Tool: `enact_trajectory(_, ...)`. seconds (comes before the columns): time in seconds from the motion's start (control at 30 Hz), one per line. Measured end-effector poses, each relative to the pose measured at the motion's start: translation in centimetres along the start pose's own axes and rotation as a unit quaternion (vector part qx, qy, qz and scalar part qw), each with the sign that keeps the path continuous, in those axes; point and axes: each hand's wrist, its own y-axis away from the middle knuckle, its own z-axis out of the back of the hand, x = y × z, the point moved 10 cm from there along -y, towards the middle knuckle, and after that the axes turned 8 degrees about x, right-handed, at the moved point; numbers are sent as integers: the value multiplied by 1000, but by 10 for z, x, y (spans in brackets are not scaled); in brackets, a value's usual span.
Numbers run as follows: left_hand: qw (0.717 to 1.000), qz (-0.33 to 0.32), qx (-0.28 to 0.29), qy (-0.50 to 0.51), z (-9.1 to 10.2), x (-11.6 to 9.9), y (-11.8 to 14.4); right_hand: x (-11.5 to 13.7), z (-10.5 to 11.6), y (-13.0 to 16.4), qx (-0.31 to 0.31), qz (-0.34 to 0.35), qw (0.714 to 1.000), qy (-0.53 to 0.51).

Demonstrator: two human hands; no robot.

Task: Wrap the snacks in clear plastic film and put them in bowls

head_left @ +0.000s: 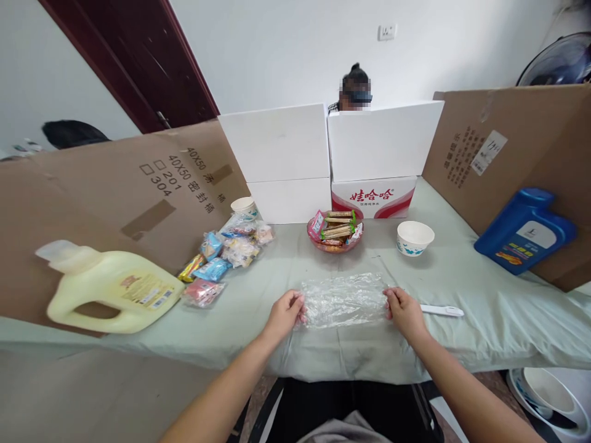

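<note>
Clear plastic [342, 301] is being pinched at both ends by left hand [282, 315] and right hand [408, 312], its long axis lying crosswise.

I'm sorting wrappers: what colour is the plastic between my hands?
The plastic is clear and colourless, best seen in the head view.

One clear plastic wrapper [344, 300]; two paper cups [415, 240] on table [281, 261]; one pink bowl [333, 247]; two bottles [526, 237]
</note>
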Motion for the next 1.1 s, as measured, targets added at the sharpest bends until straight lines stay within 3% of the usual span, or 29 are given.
enact_trajectory(0.1,993,32,-68,-96,7,-3,-22,9,2,-21,-23,-9,997,69)
enact_trajectory(0.2,980,43,-109,-163,6,-3,-28,16,0,-29,-36,-16,989,146)
enact_trajectory(0.43,957,49,-125,-257,-4,7,-19,18,-15,-26,-38,-22,963,267)
enact_trajectory(0.5,944,46,-140,-294,0,0,-17,17,-17,-26,-42,-26,957,286)
enact_trajectory(0.6,904,-16,-181,-387,-2,-35,-12,18,-19,-26,-44,-27,950,308)
enact_trajectory(0.67,891,-117,-142,-415,-25,-65,-12,19,-22,-27,-43,-25,946,319)
enact_trajectory(0.73,884,-235,-31,-403,-67,-88,-10,20,-23,-27,-42,-23,944,328)
enact_trajectory(0.8,872,-301,68,-380,-101,-96,-7,20,-21,-27,-38,-18,942,334)
enact_trajectory(0.87,875,-294,108,-370,-116,-90,-10,19,-15,-27,-34,-18,941,338)
enact_trajectory(0.97,887,-247,130,-368,-122,-72,-18,27,4,-23,-67,-7,933,355)
enact_trajectory(1.03,888,-237,144,-367,-123,-66,-19,47,8,-18,-96,46,922,372)
enact_trajectory(1.1,887,-233,152,-368,-126,-65,-20,73,-11,-13,-67,142,912,379)
